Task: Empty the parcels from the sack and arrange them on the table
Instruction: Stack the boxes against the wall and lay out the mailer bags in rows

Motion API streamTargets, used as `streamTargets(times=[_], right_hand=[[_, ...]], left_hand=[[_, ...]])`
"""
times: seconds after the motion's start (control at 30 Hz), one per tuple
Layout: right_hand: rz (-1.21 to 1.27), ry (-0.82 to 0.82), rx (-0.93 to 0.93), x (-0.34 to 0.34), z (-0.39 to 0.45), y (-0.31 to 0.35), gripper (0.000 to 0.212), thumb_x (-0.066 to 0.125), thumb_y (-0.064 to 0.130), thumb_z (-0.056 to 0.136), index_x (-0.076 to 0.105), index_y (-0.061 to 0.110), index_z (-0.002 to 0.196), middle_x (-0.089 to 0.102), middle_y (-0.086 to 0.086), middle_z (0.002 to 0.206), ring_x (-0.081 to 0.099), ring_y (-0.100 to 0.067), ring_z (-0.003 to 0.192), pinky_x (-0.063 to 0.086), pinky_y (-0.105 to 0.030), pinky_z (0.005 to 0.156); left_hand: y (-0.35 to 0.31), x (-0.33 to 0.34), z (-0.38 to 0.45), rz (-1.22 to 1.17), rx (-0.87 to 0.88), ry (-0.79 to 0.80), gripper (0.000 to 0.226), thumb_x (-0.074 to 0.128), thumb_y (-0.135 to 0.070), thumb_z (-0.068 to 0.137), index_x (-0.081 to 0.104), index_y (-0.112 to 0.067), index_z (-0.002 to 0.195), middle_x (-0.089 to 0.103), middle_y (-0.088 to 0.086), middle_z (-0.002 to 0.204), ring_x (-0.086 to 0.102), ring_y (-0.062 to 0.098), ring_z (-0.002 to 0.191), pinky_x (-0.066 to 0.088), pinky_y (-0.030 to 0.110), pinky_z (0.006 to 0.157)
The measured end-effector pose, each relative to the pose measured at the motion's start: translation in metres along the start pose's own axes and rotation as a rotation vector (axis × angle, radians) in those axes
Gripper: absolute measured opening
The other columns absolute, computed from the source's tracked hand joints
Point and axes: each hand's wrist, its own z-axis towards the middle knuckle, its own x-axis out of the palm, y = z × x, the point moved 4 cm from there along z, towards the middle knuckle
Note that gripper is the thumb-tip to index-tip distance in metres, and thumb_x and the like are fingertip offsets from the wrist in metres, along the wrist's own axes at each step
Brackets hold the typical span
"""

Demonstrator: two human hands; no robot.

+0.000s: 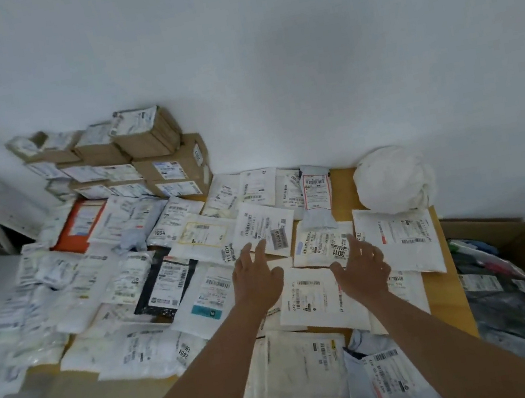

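Both hands out over centre of frame, fingers spread, gripping nothing; left hand (256, 278) hovers at lower edge of a white mailer with a grey patch (264, 229), fingertips over it, contact unclear; right hand (360, 264) above a flat white mailer (318, 293) lying between the two hands, fingertips reaching onto the mailer marked 3011 (322, 244); hands apart, one parcel between them

Step, as I judge: arranging, not emptying; looks like squaring or flattening the flat white mailer into the layout; next move calls for pressing or sliding it so it stops overlapping neighbours, label kept up

Flat white mailer: label up, long axis running roughly from lower frame to upper frame, tilted slightly, print sideways to the viewer; 3011 mailer long axis left-right, digits read rotated

Outward: desk (346, 200) mostly covered by label-up mailers, wood showing centre right; black mailer (167, 284) left of hands; orange mailer (79, 226) upper left; stacked brown boxes (156, 154) against wall, upper left; crumpled white sack (393, 180) upper right on desk, looks emptied, cannot confirm; large white mailer (399, 238) right of hands; cardboard box (524, 235) far right off desk, holding dark bagged items; more mailers at lower centre, one grey mailer (384, 373) overhanging the near edge
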Motion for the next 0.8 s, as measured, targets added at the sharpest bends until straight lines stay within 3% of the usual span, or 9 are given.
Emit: streamTargets(times=[0.2, 0.43, 0.53, 0.67, 0.8], right_hand=[[-0.053, -0.004, 0.011, -0.008, -0.024, 0.058, 0.073, 0.05, 0.047, 0.092, 0.017, 0.024, 0.153, 0.033, -0.011, 0.152, 0.029, -0.036, 0.14, 0.031, -0.052, 0.108], [-0.071, 0.05, -0.034, 0.024, -0.079, 0.141, 0.077, 0.05, 0.049, 0.091, 0.006, 0.036, 0.154, 0.048, -0.008, 0.134, 0.045, -0.032, 0.124, 0.041, -0.049, 0.098], [-0.049, 0.111, -0.065, 0.045, -0.101, 0.173, 0.077, 0.049, 0.047, 0.091, 0.004, 0.04, 0.154, 0.05, -0.006, 0.137, 0.048, -0.032, 0.124, 0.038, -0.051, 0.098], [-0.023, 0.209, -0.068, 0.058, -0.117, 0.185, 0.079, 0.048, 0.045, 0.091, 0.0, 0.04, 0.154, 0.055, -0.002, 0.135, 0.05, -0.03, 0.125, 0.032, -0.055, 0.106], [-0.039, 0.163, -0.055, 0.046, -0.124, 0.191, 0.082, 0.048, 0.045, 0.089, -0.004, 0.045, 0.153, 0.056, -0.003, 0.133, 0.051, -0.031, 0.122, 0.036, -0.053, 0.103]], left_hand=[[0.034, -0.052, -0.012, -0.036, 0.039, -0.044, 0.067, 0.048, -0.032, 0.095, 0.017, -0.026, 0.154, 0.01, 0.007, 0.162, 0.016, 0.032, 0.146, 0.021, 0.046, 0.117], [0.104, -0.099, -0.036, -0.077, 0.063, 0.013, 0.066, 0.044, -0.035, 0.096, 0.013, -0.03, 0.154, 0.014, 0.005, 0.16, 0.018, 0.031, 0.145, 0.025, 0.049, 0.115], [0.134, -0.114, -0.045, -0.039, 0.074, 0.014, 0.068, 0.043, -0.034, 0.096, 0.01, -0.029, 0.155, 0.017, 0.008, 0.159, 0.02, 0.032, 0.143, 0.025, 0.049, 0.113], [0.159, -0.123, -0.055, -0.009, 0.075, 0.06, 0.069, 0.041, -0.036, 0.097, 0.006, -0.029, 0.155, 0.021, 0.011, 0.157, 0.024, 0.033, 0.141, 0.026, 0.048, 0.11], [0.168, -0.14, -0.053, -0.021, 0.113, 0.023, 0.069, 0.042, -0.038, 0.096, 0.008, -0.029, 0.155, 0.029, 0.01, 0.152, 0.03, 0.032, 0.137, 0.032, 0.048, 0.108]])
